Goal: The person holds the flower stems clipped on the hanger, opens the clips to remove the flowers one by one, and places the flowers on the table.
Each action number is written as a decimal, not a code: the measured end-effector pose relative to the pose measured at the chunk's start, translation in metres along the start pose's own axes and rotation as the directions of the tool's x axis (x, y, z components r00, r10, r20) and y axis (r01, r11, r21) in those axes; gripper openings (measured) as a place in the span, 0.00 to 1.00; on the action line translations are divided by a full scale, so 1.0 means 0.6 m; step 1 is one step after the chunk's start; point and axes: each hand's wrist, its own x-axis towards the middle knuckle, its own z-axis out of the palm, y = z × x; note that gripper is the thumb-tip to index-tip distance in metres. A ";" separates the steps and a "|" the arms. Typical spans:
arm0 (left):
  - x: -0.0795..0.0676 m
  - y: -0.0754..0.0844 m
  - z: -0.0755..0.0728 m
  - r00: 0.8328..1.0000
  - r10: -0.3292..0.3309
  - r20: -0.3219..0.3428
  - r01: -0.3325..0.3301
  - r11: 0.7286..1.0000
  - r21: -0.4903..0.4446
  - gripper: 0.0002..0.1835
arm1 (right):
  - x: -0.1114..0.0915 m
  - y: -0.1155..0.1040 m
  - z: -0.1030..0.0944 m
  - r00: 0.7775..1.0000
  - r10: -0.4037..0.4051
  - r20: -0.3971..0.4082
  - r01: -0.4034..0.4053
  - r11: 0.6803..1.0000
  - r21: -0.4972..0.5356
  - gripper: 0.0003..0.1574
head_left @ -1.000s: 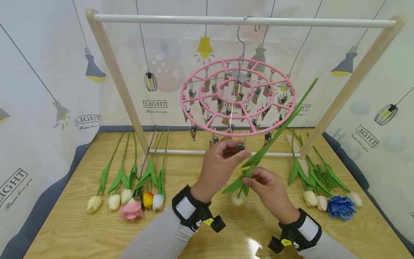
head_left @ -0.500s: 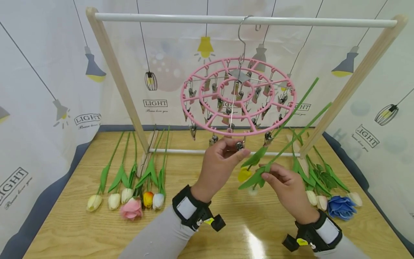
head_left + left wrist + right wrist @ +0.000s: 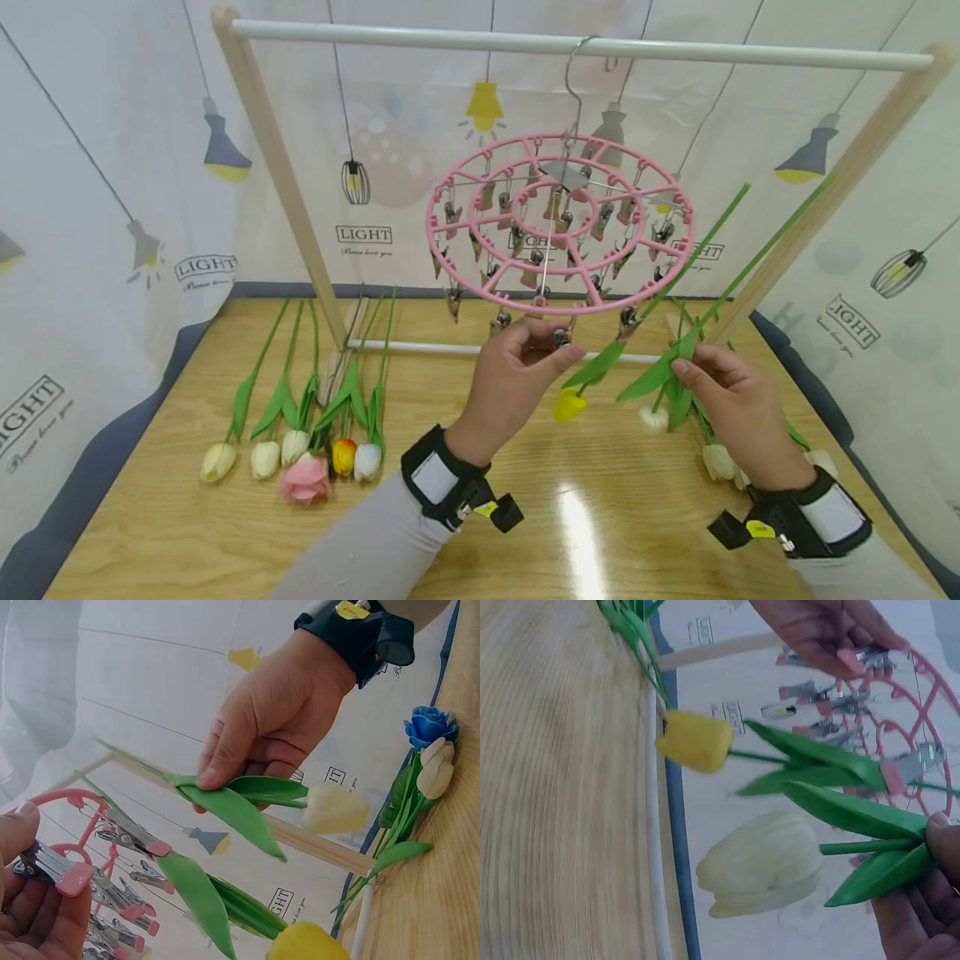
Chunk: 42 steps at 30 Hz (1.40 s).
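My left hand (image 3: 510, 387) pinches a metal clip with pink tips (image 3: 56, 870) between thumb and fingers; it hangs at the front of a round pink clip hanger (image 3: 577, 310). No stem shows in that clip. To the right, my right hand (image 3: 750, 417) grips a white tulip (image 3: 761, 862) by its stem and leaves, bloom pointing down and stem slanting up to the right. Between the hands a yellow tulip (image 3: 570, 406) hangs bloom down, its stem caught in a neighbouring clip (image 3: 628, 322).
The hanger hooks over the white top bar (image 3: 420, 38) of a wooden-legged rack. Several tulips and a pink rose (image 3: 305, 479) lie at the left of the table (image 3: 480, 533). More flowers, with a blue rose (image 3: 430, 726), lie at the right, partly behind my right hand.
My right hand has moved right and slightly up with the white tulip, away from the yellow one, which now hangs in fuller view. My left hand stays on its clip.
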 end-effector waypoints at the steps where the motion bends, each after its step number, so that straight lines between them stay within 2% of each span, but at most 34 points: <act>1: 0.000 0.000 0.000 1.000 0.002 0.002 -0.002 1.000 0.005 0.15 | 0.004 0.003 -0.006 1.000 0.023 0.015 -0.023 1.000 -0.001 0.20; 5: 0.004 -0.016 0.001 1.000 0.023 0.006 -0.023 1.000 0.015 0.16 | 0.021 0.021 -0.028 0.991 0.116 0.067 -0.109 0.989 -0.097 0.23; 10: 0.011 -0.052 0.003 0.999 0.044 0.008 -0.044 0.999 0.026 0.17 | 0.040 0.061 -0.042 0.967 0.199 0.162 -0.155 0.955 -0.254 0.25; 16: 0.011 -0.058 0.003 0.999 0.052 0.005 -0.052 0.998 0.018 0.18 | 0.053 0.118 -0.042 0.930 0.281 0.238 -0.202 0.929 -0.310 0.34; 24: 0.011 -0.057 0.003 0.998 0.061 0.000 -0.061 0.998 0.027 0.19 | 0.057 0.149 -0.032 0.914 0.317 0.254 -0.217 0.910 -0.354 0.40; 30: 0.012 -0.058 0.002 0.998 0.065 -0.001 -0.065 0.997 0.030 0.17 | 0.055 0.171 -0.019 0.922 0.307 0.234 -0.196 0.894 -0.403 0.38; 42: 0.013 -0.061 0.001 0.998 0.068 -0.003 -0.067 0.997 0.041 0.18 | 0.045 0.181 -0.002 0.915 0.303 0.266 -0.154 0.873 -0.463 0.33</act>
